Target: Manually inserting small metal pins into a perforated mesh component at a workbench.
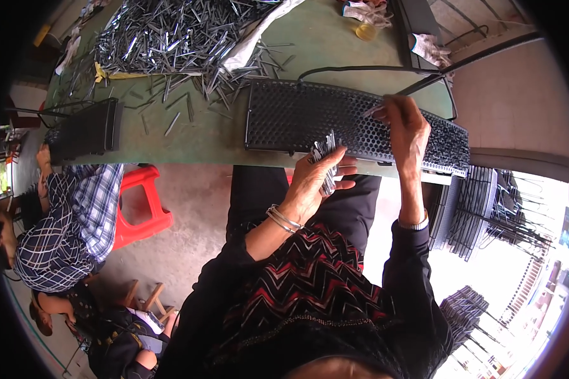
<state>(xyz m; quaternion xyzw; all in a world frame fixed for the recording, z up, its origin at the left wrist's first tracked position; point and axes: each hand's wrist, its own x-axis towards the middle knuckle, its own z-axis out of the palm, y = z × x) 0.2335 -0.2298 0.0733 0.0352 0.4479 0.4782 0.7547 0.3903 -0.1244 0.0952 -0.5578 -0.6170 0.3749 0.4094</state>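
Observation:
A long black perforated rack (291, 117) lies along the near edge of the green table, its rows of small round holes facing up. Across its right end many holes are filled with dark upright pieces. My left hand (306, 186), at the front edge of the rack, is closed around a bundle of thin metal strips (324, 150), some fingers stretched out. Above the right half of the rack, my right hand (408, 126) pinches one thin strip (373, 110) between thumb and fingers. Whether its tip sits in a hole, I cannot tell.
A heap of dark metal strips (171, 41) spills from a white sack (250, 47) onto the green table (322, 44). Gloves (370, 12) lie at the back. A co-worker (57, 234) sits left by another rack (85, 129) and a red stool (161, 221). Racks (468, 215) stand right.

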